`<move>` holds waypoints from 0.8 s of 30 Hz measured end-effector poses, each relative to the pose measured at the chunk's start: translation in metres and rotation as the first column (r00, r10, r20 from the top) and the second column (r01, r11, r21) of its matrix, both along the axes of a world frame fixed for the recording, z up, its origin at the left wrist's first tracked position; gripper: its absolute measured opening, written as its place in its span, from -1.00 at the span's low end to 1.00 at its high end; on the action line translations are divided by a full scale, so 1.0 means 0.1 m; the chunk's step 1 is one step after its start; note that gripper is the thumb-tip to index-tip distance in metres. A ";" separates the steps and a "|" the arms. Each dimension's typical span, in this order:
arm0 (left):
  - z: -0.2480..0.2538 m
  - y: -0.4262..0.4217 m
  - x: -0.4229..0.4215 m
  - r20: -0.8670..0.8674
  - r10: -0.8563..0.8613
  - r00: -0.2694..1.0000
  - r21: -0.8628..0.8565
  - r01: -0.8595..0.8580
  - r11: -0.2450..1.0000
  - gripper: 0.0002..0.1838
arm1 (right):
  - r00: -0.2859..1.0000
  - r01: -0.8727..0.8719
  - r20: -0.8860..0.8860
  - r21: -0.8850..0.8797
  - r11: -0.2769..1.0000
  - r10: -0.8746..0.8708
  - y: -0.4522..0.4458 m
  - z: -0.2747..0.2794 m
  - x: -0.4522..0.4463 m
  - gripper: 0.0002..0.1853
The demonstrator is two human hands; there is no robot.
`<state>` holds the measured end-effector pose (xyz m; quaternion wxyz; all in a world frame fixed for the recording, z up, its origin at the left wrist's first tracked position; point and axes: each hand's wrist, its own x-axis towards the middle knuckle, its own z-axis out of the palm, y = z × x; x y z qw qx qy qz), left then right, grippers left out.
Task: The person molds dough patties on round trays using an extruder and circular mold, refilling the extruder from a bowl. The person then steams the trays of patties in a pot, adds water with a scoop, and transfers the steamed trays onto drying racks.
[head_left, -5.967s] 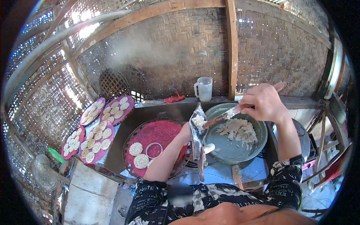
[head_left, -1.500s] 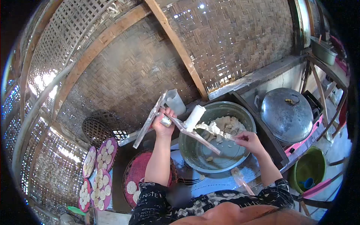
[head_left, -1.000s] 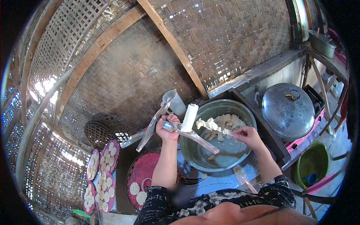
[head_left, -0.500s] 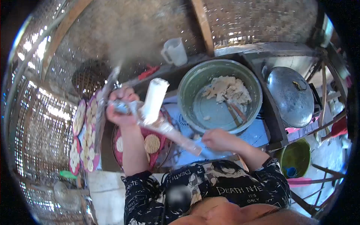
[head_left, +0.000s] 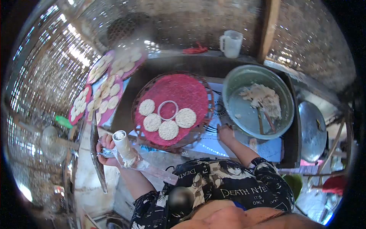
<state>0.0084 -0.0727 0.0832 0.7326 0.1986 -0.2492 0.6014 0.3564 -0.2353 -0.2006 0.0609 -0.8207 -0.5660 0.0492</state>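
Observation:
My left hand (head_left: 108, 150) is closed around one handle of a hand press that has a white tube (head_left: 121, 143) and long arms wrapped in clear plastic. Pale dough shows at the mouth of the tube. Fingers spread, my right hand (head_left: 226, 134) rests on the patterned cloth between the tray and the basin. On the round red tray (head_left: 171, 87) lie several pale discs of stringy dough (head_left: 168, 130) around a white ring (head_left: 167, 110). The green basin (head_left: 232, 95) holds a lump of dough (head_left: 265, 98) and two sticks or utensil handles (head_left: 268, 119).
Several pink trays of dough discs (head_left: 113, 90) stand at the left. A dark wooden rim (head_left: 160, 63) borders the worktop. A clear jug (head_left: 231, 44) and a red cloth-like item (head_left: 195, 49) sit behind it. At the right is a metal lid (head_left: 312, 131).
My left hand has carried the press down and left, off the tray, which now shows fully. My right hand has opened and moved onto the cloth. The view has shifted left.

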 end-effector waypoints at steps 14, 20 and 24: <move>-0.16 0.18 -0.73 -0.209 0.201 0.957 0.045 -0.196 0.980 -0.77 | 0.981 -0.007 0.160 0.584 0.812 -0.107 -0.39 1.64 0.35 -0.57; -0.02 0.46 0.06 -0.157 -0.044 0.987 0.139 0.066 0.988 -0.76 | 0.539 0.027 -0.654 0.643 0.765 0.531 0.12 2.80 -0.48 -0.40; 0.23 0.43 0.69 -0.137 -0.245 0.960 0.197 0.269 0.943 -0.73 | -0.623 -0.137 -0.772 0.267 0.954 0.126 0.35 3.02 -1.61 -0.09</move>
